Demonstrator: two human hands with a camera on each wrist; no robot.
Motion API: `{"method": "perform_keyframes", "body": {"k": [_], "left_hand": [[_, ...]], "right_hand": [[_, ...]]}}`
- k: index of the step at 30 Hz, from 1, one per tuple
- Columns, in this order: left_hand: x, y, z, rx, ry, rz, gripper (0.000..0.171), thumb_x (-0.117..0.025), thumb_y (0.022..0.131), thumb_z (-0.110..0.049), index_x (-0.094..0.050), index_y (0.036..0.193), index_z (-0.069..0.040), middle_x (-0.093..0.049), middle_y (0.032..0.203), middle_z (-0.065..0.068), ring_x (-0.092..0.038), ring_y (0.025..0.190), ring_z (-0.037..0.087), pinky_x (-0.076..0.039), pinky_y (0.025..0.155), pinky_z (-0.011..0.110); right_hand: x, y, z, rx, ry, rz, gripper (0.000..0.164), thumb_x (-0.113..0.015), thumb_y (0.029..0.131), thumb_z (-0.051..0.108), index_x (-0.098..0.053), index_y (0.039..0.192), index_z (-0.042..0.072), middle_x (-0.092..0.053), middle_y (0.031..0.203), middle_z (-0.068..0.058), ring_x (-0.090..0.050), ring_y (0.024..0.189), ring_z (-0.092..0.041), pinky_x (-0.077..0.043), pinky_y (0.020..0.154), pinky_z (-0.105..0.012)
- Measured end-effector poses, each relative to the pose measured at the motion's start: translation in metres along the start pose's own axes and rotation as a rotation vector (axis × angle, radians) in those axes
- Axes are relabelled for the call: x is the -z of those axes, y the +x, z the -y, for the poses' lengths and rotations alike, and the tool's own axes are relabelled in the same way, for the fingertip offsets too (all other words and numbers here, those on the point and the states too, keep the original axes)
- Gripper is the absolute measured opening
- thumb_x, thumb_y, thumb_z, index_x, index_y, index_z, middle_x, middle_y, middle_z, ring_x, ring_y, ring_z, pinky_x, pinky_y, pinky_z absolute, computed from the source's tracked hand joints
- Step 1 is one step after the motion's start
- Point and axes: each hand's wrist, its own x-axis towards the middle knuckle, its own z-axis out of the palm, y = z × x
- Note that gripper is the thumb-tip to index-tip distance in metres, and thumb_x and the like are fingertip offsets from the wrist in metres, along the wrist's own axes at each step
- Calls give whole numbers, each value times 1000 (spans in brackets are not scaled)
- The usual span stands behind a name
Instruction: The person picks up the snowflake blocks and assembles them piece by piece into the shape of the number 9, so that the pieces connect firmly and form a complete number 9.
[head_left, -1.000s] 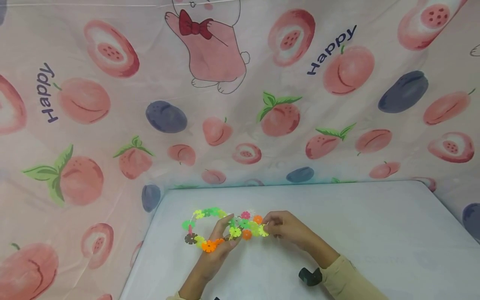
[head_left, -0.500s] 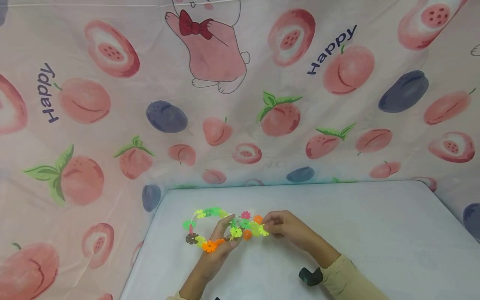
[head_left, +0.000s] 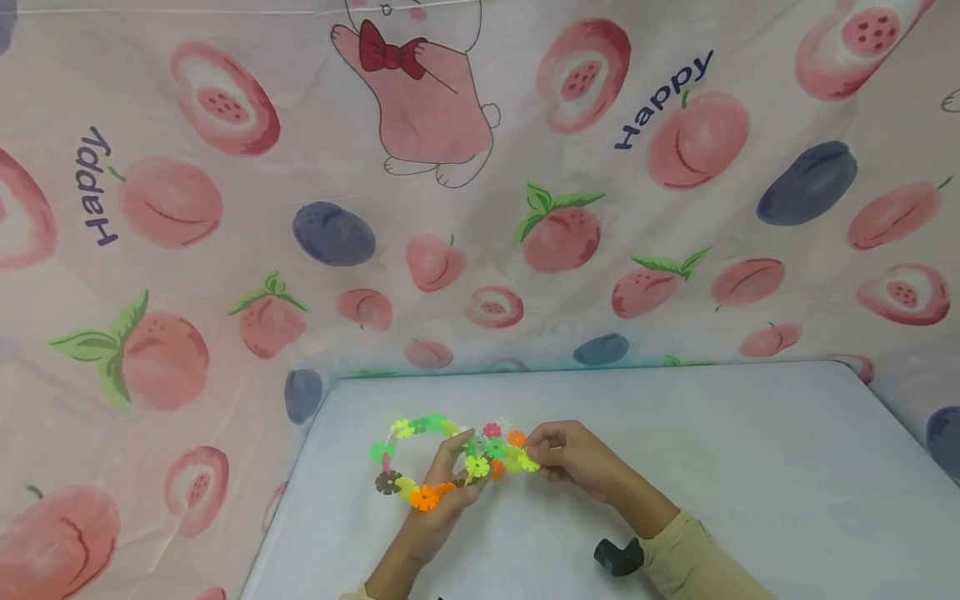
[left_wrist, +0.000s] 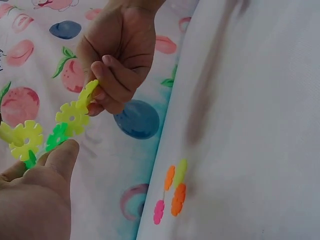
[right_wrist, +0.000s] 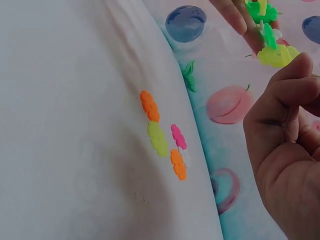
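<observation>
A chain of flower-shaped interlocking plastic discs [head_left: 425,498], mostly yellow and green with orange, brown and pink ones, curves into a loop over the table. My left hand [head_left: 442,492] holds it between thumb and fingers, the loop hanging out to the left of the hand. At the chain's right end, my right hand [head_left: 573,454] pinches a yellow disc [left_wrist: 88,92] with thumb and curled fingers. A green disc [left_wrist: 57,136] touches the left thumb in the left wrist view. The right fingertips are partly hidden in the right wrist view.
Several loose discs lie on the white table [head_left: 720,467] beyond the hands: a pink one [right_wrist: 178,136], orange ones [right_wrist: 149,106], a yellow one [right_wrist: 157,139] and a whitish one. A black angled object [head_left: 618,557] is at the right wrist. A fruit-print curtain [head_left: 465,225] hangs behind.
My left hand and the loop have shifted slightly right and down, covering more of one loose orange disc. The right hand stays nearly still, pinching the chain's end.
</observation>
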Motion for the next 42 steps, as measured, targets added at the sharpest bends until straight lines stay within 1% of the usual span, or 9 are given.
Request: {"method": "perform_keyframes", "body": {"k": [4,10,12,17,21,25,28,33,42], "left_hand": [[-2,0,0,1,-3,1,70,-50,97,-11,-16,158,-12,6,170,14,-33,149,42,-39,116,25],[-4,2,-1,-6,-50,38,72,-48,98,-9,-8,158,-8,7,169,17,-48,143,19,-38,116,23],[-5,2,-1,-5,-53,40,72,-47,98,-8,-8,158,-9,9,169,16,-46,145,24,-38,116,24],[-5,2,-1,-1,-38,9,70,-48,97,-9,-13,158,-13,10,169,14,-31,149,49,-40,115,25],[-4,1,-2,21,-1,-22,69,-49,98,-12,-17,159,-18,6,171,11,-32,148,49,-42,115,30],[-2,0,-3,40,22,-31,68,-49,99,-13,-19,159,-23,4,171,11,-38,145,51,-36,119,54],[-1,1,-4,56,29,-43,68,-50,99,-15,-20,159,-26,1,172,14,-43,141,53,-32,116,67],[1,1,-5,75,42,-63,67,-50,99,-15,-22,159,-27,-10,171,18,-47,137,52,-31,115,69],[4,0,-7,91,46,-73,67,-50,100,-15,-21,160,-26,0,171,17,-48,136,54,-31,117,68]], "right_hand": [[-1,0,1,8,18,3,21,-68,97,15,-67,104,-5,-60,82,-3,-54,67,-15,-50,63,-24],[-3,2,2,9,8,-5,20,-66,97,14,-67,103,-5,-59,81,-3,-54,67,-15,-49,63,-24],[-4,3,2,9,13,-8,20,-67,97,14,-67,103,-5,-59,81,-3,-53,67,-15,-49,62,-23],[-4,3,2,8,32,-5,21,-67,97,15,-67,105,-5,-60,83,-3,-54,67,-14,-50,62,-22],[-4,5,-1,-4,47,9,23,-68,97,17,-67,107,-4,-61,84,-1,-56,68,-13,-51,65,-22],[-4,8,-5,-13,64,24,25,-69,97,19,-67,109,-3,-62,84,-1,-56,69,-13,-50,65,-23],[-3,11,-8,-23,62,29,27,-70,97,21,-68,110,-2,-63,86,-1,-57,70,-14,-50,65,-24],[-1,15,-11,-54,17,-4,31,-66,99,27,-69,115,1,-63,88,-3,-57,73,-16,-50,68,-25],[0,29,-22,-39,-86,-130,26,-64,100,25,-72,110,3,-67,92,-5,-58,77,-23,-49,67,-29]]}}
